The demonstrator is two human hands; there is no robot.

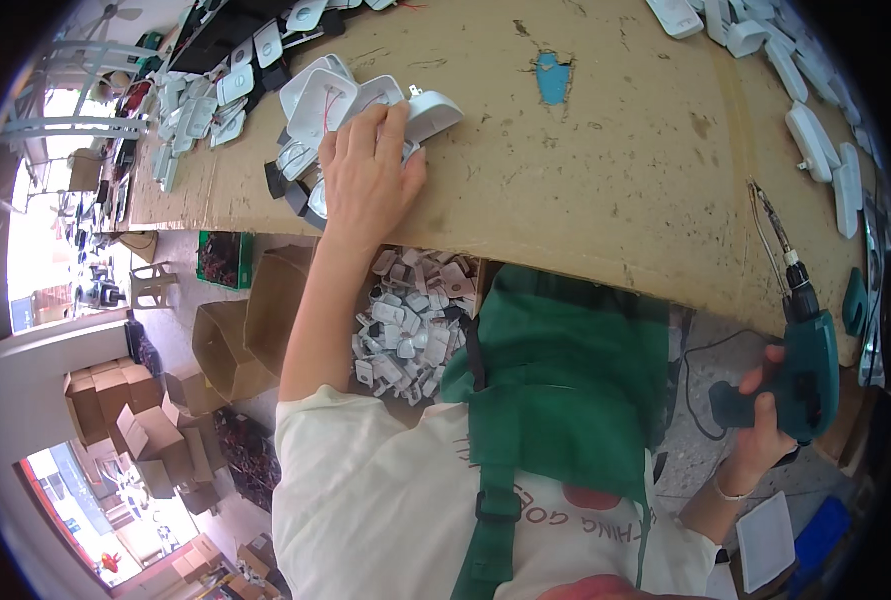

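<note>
Nearest lies the apron (576,400). Far left, my left hand (368,182) covers white shells (318,102); I cannot tell its grip. They look light, stiff: I'd take rims. Near right, my right hand (764,437) clasps the soldering gun (812,372).

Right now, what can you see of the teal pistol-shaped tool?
The pistol-shaped tool has a teal, plastic-looking body, a black front section, a pale collar and a slender metal tip, with a thin tube alongside. It sits in the grip of the right hand, pointing away from the person across the near edge of the brown tabletop. Whether the tip touches the tabletop can't be told.
</note>
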